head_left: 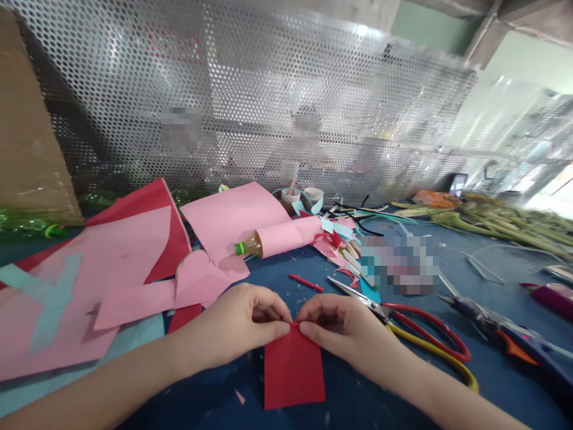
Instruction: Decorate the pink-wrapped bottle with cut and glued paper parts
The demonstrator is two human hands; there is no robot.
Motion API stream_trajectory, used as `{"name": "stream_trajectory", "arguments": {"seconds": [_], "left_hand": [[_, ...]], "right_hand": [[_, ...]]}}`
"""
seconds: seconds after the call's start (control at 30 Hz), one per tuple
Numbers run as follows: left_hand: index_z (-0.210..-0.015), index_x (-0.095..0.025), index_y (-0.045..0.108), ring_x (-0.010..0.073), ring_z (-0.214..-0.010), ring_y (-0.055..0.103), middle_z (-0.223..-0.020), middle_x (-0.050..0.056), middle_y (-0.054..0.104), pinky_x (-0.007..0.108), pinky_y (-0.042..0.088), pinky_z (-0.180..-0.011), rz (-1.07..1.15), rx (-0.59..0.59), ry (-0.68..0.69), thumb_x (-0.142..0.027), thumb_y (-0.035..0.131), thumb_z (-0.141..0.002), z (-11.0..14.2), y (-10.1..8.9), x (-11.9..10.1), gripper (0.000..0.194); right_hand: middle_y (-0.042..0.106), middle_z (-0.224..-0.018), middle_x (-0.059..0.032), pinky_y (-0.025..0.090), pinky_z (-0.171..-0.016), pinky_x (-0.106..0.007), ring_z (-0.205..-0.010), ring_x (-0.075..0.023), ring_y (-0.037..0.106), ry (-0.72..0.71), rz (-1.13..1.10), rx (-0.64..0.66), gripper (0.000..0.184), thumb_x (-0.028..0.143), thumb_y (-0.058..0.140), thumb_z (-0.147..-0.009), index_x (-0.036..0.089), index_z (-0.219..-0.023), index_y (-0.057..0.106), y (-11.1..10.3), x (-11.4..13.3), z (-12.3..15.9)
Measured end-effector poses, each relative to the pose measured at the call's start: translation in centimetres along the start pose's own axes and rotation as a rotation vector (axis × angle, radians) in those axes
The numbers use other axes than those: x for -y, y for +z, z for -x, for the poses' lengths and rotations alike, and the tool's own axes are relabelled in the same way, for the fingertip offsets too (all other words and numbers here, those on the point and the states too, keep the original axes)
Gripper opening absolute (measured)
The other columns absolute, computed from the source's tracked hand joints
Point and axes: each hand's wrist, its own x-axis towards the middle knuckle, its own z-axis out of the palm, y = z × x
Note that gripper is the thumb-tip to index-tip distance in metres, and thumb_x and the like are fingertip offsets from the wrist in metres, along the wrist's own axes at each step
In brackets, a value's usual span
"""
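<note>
A small red paper sheet [294, 373] hangs between my two hands, low in the middle of the view. My left hand [244, 319] pinches its top edge between thumb and fingers. Right beside it, my right hand [338, 325] pinches the same edge, thumb close to the other thumb. The edge looks rolled or folded where the fingers meet; their tips partly hide it. Just beyond my hands lies a thin red paper stick [306, 282]. Scissors [380, 310] with one red and one yellow handle lie partly behind my right wrist.
At left spread pink paper sheets [138, 251] over red and light blue ones. A bottle wrapped in pink paper [286, 236] lies beyond, near paper scraps [335, 239]. A glue gun [505, 334] rests at right; green stalks [487, 224] lie behind. A perforated metal screen [268, 89] closes the back.
</note>
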Motion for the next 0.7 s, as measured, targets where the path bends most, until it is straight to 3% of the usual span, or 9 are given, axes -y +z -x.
{"name": "stream_trajectory", "arguments": {"seconds": [0.4, 0.7], "left_hand": [[-0.077, -0.021, 0.069, 0.0141, -0.066, 0.063, -0.073, -0.002, 0.069, 0.022, 0.047, -0.061, -0.179, -0.147, 0.118, -0.021, 0.056, -0.076, 0.4, 0.9, -0.2, 0.013], [-0.084, -0.024, 0.072, 0.0155, -0.076, 0.066, -0.083, -0.002, 0.074, 0.021, 0.046, -0.069, -0.41, -0.161, 0.301, -0.013, 0.056, -0.078, 1.0, 0.3, -0.9, 0.02]], "right_hand": [[0.069, -0.071, 0.0012, 0.047, -0.058, -0.02, -0.065, -0.0128, 0.064, -0.14, 0.311, -0.155, 0.01, 0.019, 0.056, -0.08, 0.02, -0.078, 0.065, 0.2, 0.5, 0.7], [0.072, -0.08, -0.0004, 0.051, -0.068, -0.023, -0.072, -0.0144, 0.068, -0.485, 0.59, -0.23, 0.011, 0.016, 0.056, -0.085, 0.022, -0.086, 0.065, 0.0, 0.2, 1.1]]}}
